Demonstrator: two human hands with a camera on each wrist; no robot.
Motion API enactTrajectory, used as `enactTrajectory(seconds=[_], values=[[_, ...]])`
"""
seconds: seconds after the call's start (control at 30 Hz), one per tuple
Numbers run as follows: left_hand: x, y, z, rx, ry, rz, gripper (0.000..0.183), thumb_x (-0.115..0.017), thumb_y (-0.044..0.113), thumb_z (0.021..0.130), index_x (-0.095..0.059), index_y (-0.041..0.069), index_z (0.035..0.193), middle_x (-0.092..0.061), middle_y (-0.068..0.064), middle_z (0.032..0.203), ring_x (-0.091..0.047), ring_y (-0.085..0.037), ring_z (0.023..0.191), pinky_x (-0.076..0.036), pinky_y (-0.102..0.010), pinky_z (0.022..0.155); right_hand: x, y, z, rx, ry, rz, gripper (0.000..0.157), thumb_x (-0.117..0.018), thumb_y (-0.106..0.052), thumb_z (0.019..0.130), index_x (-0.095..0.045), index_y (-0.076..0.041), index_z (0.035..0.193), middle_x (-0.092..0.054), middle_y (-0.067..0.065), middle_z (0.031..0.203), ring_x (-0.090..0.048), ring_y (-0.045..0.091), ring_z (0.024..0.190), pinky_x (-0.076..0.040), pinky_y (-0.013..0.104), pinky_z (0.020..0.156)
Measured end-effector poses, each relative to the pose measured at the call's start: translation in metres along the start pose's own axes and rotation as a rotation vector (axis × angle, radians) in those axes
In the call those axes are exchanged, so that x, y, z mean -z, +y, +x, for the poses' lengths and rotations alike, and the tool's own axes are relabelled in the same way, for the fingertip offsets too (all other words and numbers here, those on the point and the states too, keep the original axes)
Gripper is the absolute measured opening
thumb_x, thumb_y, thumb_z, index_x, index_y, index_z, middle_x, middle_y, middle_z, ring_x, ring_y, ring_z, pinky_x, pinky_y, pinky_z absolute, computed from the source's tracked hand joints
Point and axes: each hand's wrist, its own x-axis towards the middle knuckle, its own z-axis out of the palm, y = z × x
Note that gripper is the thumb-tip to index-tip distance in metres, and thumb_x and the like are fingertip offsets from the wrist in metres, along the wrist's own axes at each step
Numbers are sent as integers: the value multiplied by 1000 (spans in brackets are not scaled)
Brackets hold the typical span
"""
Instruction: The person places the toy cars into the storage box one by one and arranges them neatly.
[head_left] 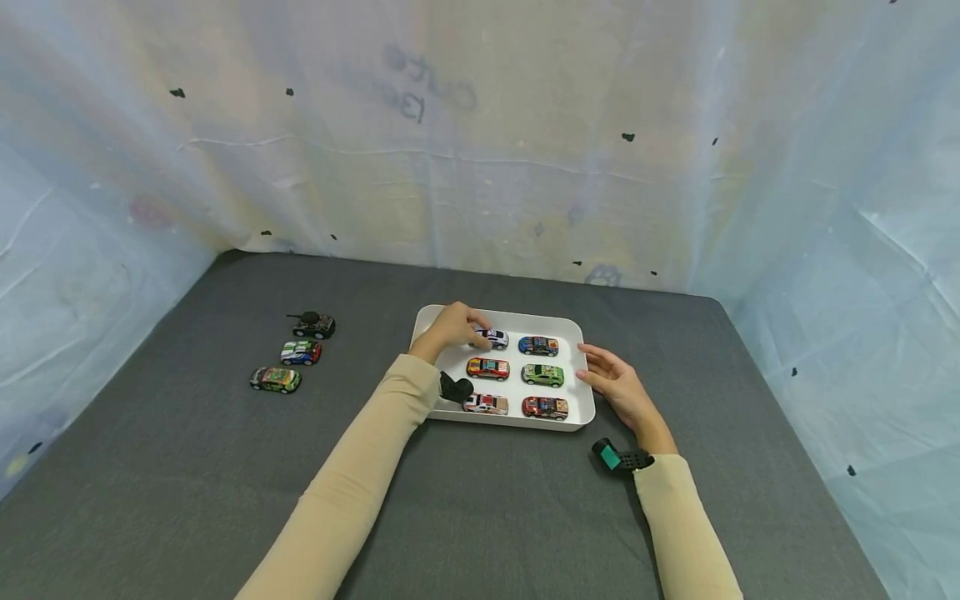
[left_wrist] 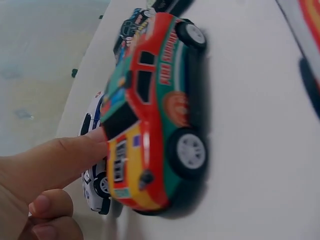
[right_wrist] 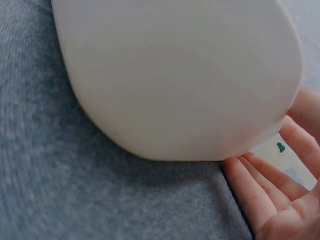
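Observation:
A white tray (head_left: 577, 329) lies on the table with two columns of toy cars inside. At its far left corner my left hand (head_left: 452, 323) pinches a white toy car (head_left: 497, 339) between thumb and fingers. In the left wrist view a red and yellow toy car (left_wrist: 135, 150) stands in front and partly hides the white one. My right hand (head_left: 618, 387) touches the tray's right wall with extended fingertips, seen at the wall in the right wrist view too. Beside the white car is a blue and orange car (head_left: 538, 346); a green car (head_left: 542, 375) sits nearer.
Left of the tray, on the grey table (head_left: 480, 517), stand a black toy tank (head_left: 313, 325), a white, blue and green car (head_left: 301, 352) and a green and red car (head_left: 275, 380). In the tray's near row are a white and red car (head_left: 487, 404) and a dark red car (head_left: 545, 407).

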Motion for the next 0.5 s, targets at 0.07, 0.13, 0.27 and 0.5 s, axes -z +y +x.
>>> enactTrajectory(seconds=[0.07, 0.13, 0.27, 0.5], values=[[-1, 0, 0, -2, 1, -4, 35, -81, 23, 76, -75, 12, 109, -55, 0, 79, -42, -12, 73, -33, -21, 64, 0, 0, 0, 1, -7, -1, 63, -65, -14, 92, -37, 4, 145, -39, 28, 146, -57, -7, 108, -50, 12, 84], [-2, -1, 1, -1, 2, -12, 35, -82, 22, 76, -75, 12, 109, -49, 3, 72, -39, -12, 69, -31, -22, 62, 0, 0, 0, -4, -2, 6, 62, -65, -13, 92, -38, 3, 145, -39, 28, 146, -57, -7, 107, -50, 11, 84], [-4, -1, 2, -8, 3, -10, 36, -82, 23, 76, -75, 11, 109, -42, 6, 64, -37, -11, 65, -30, -21, 60, 0, 0, 0, 1, -5, 1, 61, -64, -12, 92, -37, 4, 145, -38, 29, 147, -57, -8, 106, -49, 11, 84], [-7, -2, 5, -13, 7, -1, 34, -82, 22, 75, -76, 11, 107, -48, 3, 67, -38, -12, 67, -30, -22, 61, 0, 1, 0, -4, -4, 4, 62, -66, -13, 91, -38, 3, 145, -43, 24, 144, -57, -7, 107, -50, 12, 85]])
